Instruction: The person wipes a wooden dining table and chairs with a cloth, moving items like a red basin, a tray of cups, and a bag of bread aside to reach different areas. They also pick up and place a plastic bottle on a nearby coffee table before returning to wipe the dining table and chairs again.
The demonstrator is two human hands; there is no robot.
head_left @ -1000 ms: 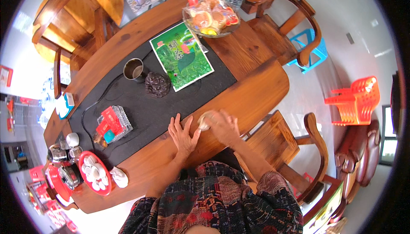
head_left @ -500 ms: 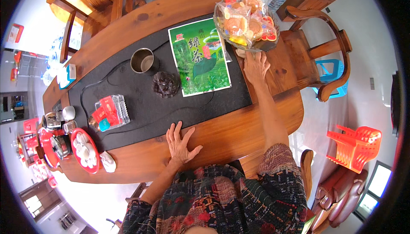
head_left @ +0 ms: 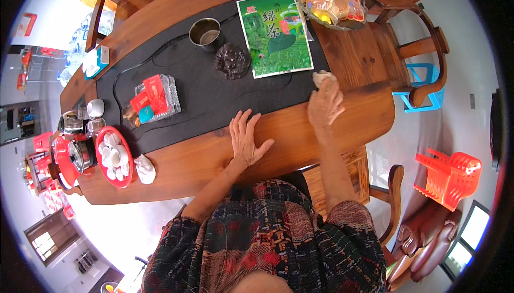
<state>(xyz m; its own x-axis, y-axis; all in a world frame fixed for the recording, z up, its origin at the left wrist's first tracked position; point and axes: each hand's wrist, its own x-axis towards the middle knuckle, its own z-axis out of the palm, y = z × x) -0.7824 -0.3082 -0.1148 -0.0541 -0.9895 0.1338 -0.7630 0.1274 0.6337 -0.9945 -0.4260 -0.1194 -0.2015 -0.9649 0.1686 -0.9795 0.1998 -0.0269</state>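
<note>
While the right hand (head_left: 325, 105) holds it, a pale cloth (head_left: 323, 78) protrudes ahead.

Stacked red chairs (head_left: 455, 178) stand near a brown sofa (head_left: 432, 239).

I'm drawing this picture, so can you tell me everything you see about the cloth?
The cloth looks small, pale beige, soft and crumpled. It's bunched at the fingers of the right hand, which hide part of it, so I can't tell its full shape. It's by the right edge of the black panel, near the closest right corner of the green packet.
</note>
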